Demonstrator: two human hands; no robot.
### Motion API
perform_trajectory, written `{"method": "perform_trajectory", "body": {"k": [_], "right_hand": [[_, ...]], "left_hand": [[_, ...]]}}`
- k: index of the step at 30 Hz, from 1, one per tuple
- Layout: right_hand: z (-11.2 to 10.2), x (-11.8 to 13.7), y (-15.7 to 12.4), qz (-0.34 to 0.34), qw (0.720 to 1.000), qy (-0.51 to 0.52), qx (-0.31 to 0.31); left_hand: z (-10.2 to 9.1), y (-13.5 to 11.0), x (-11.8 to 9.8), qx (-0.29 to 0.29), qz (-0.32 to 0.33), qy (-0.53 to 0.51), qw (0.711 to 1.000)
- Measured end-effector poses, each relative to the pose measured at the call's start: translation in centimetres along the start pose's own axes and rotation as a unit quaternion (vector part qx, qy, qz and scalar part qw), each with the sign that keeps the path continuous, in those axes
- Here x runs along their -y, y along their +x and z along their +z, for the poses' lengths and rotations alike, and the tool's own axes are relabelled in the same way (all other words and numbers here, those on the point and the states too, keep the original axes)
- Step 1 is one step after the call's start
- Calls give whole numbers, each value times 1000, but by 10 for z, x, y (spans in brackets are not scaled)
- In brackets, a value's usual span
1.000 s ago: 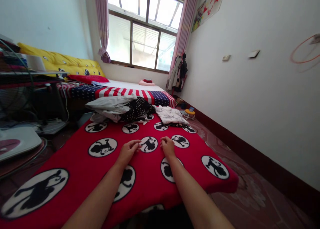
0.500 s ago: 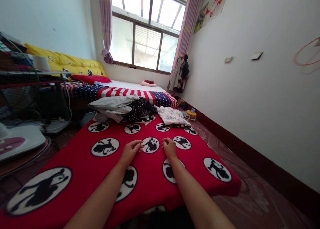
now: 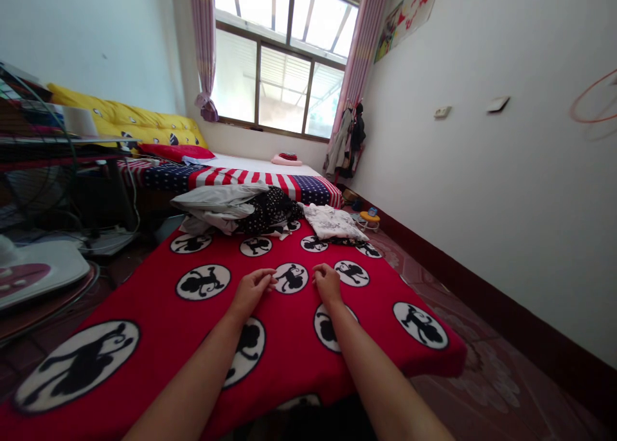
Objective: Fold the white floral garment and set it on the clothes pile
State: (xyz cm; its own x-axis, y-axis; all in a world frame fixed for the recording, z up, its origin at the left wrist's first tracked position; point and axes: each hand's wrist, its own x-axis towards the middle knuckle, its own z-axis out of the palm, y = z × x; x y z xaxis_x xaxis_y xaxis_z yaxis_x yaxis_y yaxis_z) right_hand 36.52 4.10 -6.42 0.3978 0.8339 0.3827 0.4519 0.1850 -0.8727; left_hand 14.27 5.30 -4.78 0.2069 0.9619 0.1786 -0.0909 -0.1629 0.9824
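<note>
Resting left hand (image 3: 250, 291), right hand (image 3: 328, 283), red blanket (image 3: 159, 303), clothes pile (image 3: 241, 209) beyond

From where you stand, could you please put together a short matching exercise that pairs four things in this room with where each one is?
Things:
1. left hand
2. grey garment
3. white patterned garment
4. pink folded cloth

Places:
A. on the far bed, under the window
B. at the far right end of the red monkey-print blanket
C. flat on the blanket, beside the right hand
D. at the far left of the clothes heap, next to the black dotted garment

Pairs: 1-C, 2-D, 3-B, 4-A
</note>
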Motion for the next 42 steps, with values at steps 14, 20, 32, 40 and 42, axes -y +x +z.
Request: {"method": "perform_trajectory", "body": {"k": [14, 20, 32, 40, 42], "right_hand": [[0, -1, 0, 0, 1000, 3, 0], [0, 0, 0, -3, 1000, 0, 3], [0, 1, 0, 0, 1000, -6, 3], [-1, 1, 0, 2, 1000, -12, 5], [-1, 1, 0, 1, 1000, -14, 5]], "left_hand": [[0, 1, 0, 0, 1, 2, 1000], [0, 0, 1, 1, 3, -7, 1000], [1, 2, 2, 1, -6, -14, 1000], [0, 1, 3, 3, -4, -12, 1000], [0, 2, 4, 5, -4, -13, 1000]]}}
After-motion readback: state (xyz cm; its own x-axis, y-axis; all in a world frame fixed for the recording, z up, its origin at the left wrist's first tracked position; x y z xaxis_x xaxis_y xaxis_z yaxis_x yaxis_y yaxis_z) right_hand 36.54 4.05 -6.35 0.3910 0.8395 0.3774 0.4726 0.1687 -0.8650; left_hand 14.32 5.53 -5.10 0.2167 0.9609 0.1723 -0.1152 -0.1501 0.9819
